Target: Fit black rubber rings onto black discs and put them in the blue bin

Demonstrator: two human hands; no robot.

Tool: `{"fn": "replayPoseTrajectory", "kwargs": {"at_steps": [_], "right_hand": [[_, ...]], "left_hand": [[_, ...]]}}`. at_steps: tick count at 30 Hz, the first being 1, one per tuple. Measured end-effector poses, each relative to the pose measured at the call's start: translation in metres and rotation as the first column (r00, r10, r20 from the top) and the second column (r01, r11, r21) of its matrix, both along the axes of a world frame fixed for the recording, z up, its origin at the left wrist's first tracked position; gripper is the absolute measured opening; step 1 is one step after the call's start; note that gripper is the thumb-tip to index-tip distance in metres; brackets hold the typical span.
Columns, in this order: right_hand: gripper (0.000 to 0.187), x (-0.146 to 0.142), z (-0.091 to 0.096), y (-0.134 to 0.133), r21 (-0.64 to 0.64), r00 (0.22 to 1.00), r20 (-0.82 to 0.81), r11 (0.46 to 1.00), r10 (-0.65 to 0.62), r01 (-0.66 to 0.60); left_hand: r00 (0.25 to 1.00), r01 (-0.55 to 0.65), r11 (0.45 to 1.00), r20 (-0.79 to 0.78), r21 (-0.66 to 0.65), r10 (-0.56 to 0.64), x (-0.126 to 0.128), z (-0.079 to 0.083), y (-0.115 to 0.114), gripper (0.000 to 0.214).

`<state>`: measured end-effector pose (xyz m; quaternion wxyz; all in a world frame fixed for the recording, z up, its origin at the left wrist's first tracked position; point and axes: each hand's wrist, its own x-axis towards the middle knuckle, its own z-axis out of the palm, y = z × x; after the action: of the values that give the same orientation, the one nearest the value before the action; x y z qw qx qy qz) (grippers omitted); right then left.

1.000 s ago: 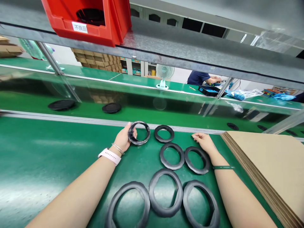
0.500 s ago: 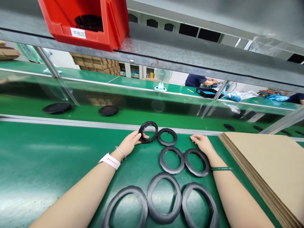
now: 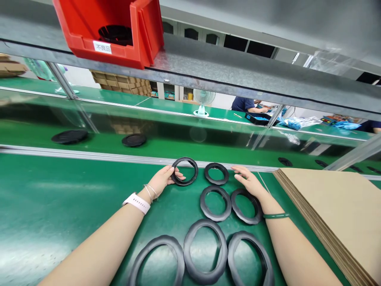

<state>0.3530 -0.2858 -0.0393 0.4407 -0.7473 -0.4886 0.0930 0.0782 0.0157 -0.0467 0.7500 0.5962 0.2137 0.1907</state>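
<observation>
A thin black ring (image 3: pixel 195 174) is gripped at its left side by my left hand (image 3: pixel 166 176), the thumb on top and the fingers showing through its opening. To its right a smaller black ring (image 3: pixel 208 178) lies on the green table (image 3: pixel 89 190). My right hand (image 3: pixel 248 180), fingers apart and holding nothing, is just right of that ring. Nearer to me lie a middle ring (image 3: pixel 205 210) and another ring (image 3: pixel 236 210), side by side. Closest are large grey-black rings: one on the left (image 3: pixel 178 258), one central (image 3: pixel 190 260), one on the right (image 3: pixel 235 260).
Stacked cardboard sheets (image 3: pixel 327 198) stand on the right. Beyond a metal rail (image 3: pixel 133 157), black round parts (image 3: pixel 133 140) lie on a green belt. A red bin (image 3: pixel 143 39) sits on the overhead shelf (image 3: pixel 208 59). A co-worker's arm (image 3: pixel 253 106) shows behind.
My left hand's ring has tilted and dropped slightly. The small ring beside it has shifted right, leaving a gap. My right hand has moved slightly left and its fingers have opened.
</observation>
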Motion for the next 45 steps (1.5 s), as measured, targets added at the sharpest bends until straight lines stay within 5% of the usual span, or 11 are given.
{"fn": "replayPoseTrajectory", "kwargs": {"at_steps": [3, 8, 17, 26, 32, 35, 40, 45], "right_hand": [[0.053, -0.020, 0.015, 0.005, -0.165, 0.980, 0.046, 0.969, 0.195, -0.185], [0.053, -0.030, 0.023, 0.005, -0.298, 0.964, 0.020, 0.922, 0.266, -0.248], [0.037, -0.014, 0.029, -0.006, -0.182, 0.899, -0.214, 0.889, 0.381, -0.420], [0.030, -0.001, 0.018, -0.011, -0.087, 0.909, -0.214, 0.920, 0.358, -0.383], [0.033, -0.003, 0.016, -0.013, -0.071, 0.843, -0.364, 0.890, 0.397, -0.450], [0.040, 0.004, 0.007, -0.015, 0.003, 0.848, -0.431, 0.941, 0.308, -0.340], [0.047, 0.018, -0.011, -0.014, 0.086, 0.875, -0.484, 0.995, -0.010, 0.059], [0.051, 0.020, -0.018, -0.009, 0.000, 0.904, -0.425, 0.999, -0.047, 0.051]], "left_hand": [[1.000, 0.003, 1.000, 0.001, -0.027, -0.003, 0.000, 0.001, 0.000, 0.054], [1.000, 0.008, 0.999, 0.009, -0.050, -0.008, -0.002, 0.003, 0.000, 0.053], [0.999, 0.014, 0.996, 0.038, -0.083, -0.011, -0.003, 0.010, -0.002, 0.048], [0.999, 0.025, 0.996, 0.048, -0.081, -0.021, -0.004, 0.012, -0.004, 0.044], [0.998, 0.041, 0.997, 0.043, -0.061, -0.038, -0.003, 0.010, -0.003, 0.043], [0.998, 0.059, 0.998, 0.036, -0.035, -0.058, -0.003, 0.008, -0.002, 0.040], [0.996, 0.087, 0.996, 0.024, 0.015, -0.087, -0.002, 0.003, 0.000, 0.039], [0.996, 0.080, 0.994, 0.023, 0.080, -0.082, 0.000, 0.000, 0.001, 0.042]]}}
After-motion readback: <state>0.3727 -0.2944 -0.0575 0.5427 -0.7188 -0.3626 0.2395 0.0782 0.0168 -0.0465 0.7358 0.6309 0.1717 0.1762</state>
